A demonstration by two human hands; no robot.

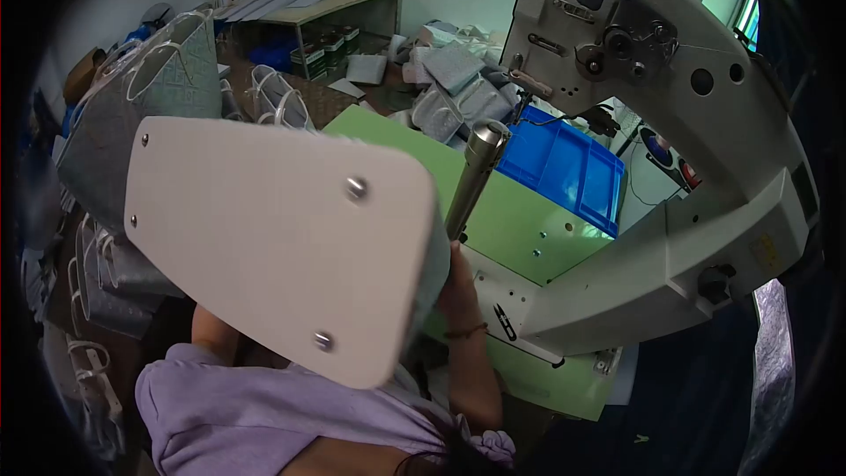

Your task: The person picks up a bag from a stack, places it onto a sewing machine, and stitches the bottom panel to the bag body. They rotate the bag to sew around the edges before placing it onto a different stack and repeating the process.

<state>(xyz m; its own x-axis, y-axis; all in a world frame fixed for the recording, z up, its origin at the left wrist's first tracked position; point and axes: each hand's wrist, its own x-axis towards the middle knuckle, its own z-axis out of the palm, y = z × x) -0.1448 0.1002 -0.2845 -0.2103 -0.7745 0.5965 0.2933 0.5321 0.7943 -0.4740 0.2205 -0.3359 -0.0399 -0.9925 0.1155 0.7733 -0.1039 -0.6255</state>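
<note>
A bag [273, 238] is held up close in front of me, its flat pale base turned towards the camera. Several round metal studs sit near the corners of that base. At its right side my right hand [456, 286] is closed on the bag's edge, with the fingers partly covered. Only the forearm of my left arm shows below the bag; the left hand itself is hidden behind it. Just right of the bag stands the steel post [480, 167] of a large sewing machine [643, 291].
Thread snips [505, 322] lie on the machine's bed beside the green tabletop [538, 370]. Behind the post is a blue plastic crate [564, 159]. Grey handbags [150, 97] stand at the left, with more piled on the floor [458, 88]. A worktable [308, 0] holds flat pieces at the back.
</note>
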